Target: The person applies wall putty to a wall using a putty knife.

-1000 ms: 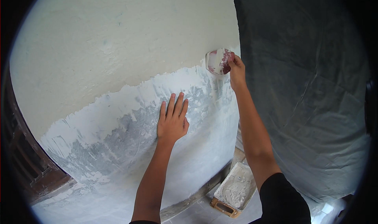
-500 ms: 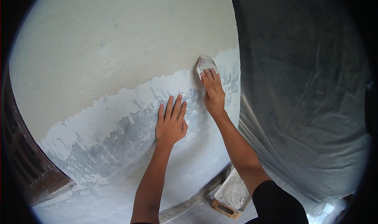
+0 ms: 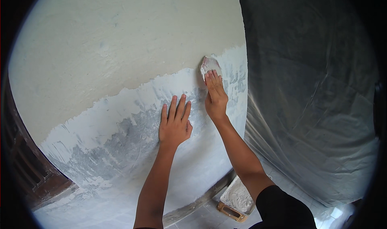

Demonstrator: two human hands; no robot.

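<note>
White filler covers the lower band of a beige wall point(image 3: 121, 47), its ragged upper edge rising from the lower left toward the wall's right edge; greyer, thinner patches show through in the middle of the band. The right hand point(image 3: 215, 98) presses a small flat spreading tool point(image 3: 209, 64), smeared white with a trace of red at its rim, against the wall right at that ragged upper edge, close to the wall's right edge. The fingers lie long and flat along the tool's back, not curled, which looks like a way to bear down evenly on the blade. The left hand point(image 3: 174, 124) rests just beside and below it, open, fingers together and pointing up, palm flat on the coated surface and holding nothing; it appears to serve as a brace for the body. Clear plastic sheeting point(image 3: 314, 108) hangs over a dark area past the wall's right edge, seemingly to shield it from splashes. Below, near the wall's foot, a wooden-framed tray point(image 3: 236, 198) of white filler sits on the floor. Dark woodwork point(image 3: 28, 168) borders the wall's left edge.
</note>
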